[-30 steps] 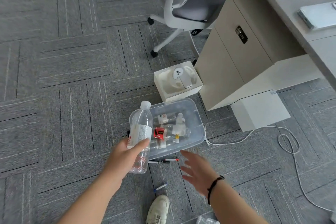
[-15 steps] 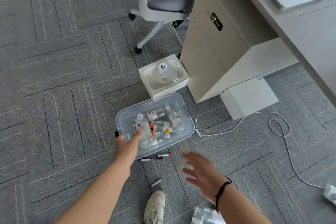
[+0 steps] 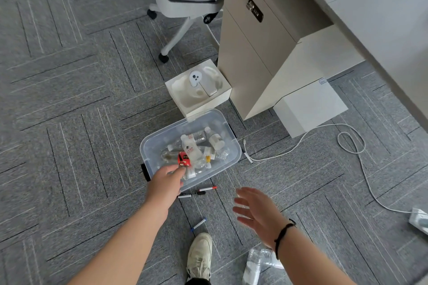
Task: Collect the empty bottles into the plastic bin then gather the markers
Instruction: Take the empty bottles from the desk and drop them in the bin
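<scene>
Bin (image 3: 150, 146) – clear glossy plastic; carpet (image 3: 69, 99) – grey, rough woven; bottles (image 3: 192, 150) clear plastic.

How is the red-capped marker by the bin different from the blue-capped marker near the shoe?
The red-capped marker lies right beside the plastic bin, close to a black marker; the blue-capped marker lies alone, just ahead of the shoe. Their cap colours differ, red against blue. Both lie flat on the carpet with pale barrels, not yet picked up.
</scene>
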### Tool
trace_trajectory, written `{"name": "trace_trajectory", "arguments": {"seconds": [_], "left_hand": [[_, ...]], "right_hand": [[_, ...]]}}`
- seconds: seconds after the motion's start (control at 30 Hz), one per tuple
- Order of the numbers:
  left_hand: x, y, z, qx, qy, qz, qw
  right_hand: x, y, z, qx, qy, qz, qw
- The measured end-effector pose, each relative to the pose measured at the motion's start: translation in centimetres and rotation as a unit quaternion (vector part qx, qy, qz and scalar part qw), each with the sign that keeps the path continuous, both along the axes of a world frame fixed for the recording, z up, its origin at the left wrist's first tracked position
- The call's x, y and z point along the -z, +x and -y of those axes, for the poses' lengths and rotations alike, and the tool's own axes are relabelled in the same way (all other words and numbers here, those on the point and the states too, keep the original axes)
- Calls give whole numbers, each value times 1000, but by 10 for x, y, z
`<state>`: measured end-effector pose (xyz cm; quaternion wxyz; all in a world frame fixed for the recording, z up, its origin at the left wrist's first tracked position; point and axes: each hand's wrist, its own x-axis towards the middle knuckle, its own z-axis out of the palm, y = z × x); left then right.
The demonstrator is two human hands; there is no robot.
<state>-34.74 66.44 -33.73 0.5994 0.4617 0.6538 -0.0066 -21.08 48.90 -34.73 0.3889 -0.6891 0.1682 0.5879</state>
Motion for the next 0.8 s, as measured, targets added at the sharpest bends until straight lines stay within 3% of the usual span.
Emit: {"name": "trace_trajectory", "arguments": {"seconds": [0.43,0.67,0.8], "left_hand": [[-9,30,13,40,-5,39,998],[6,71,68,161,-12,32,986],[20,95,134,279,-14,38,960]], "right_hand": [[-16,22,-7,70,49,6,996],[-8,36,60,166,54,18,984],[7,31,132,236,36,26,971]]}}
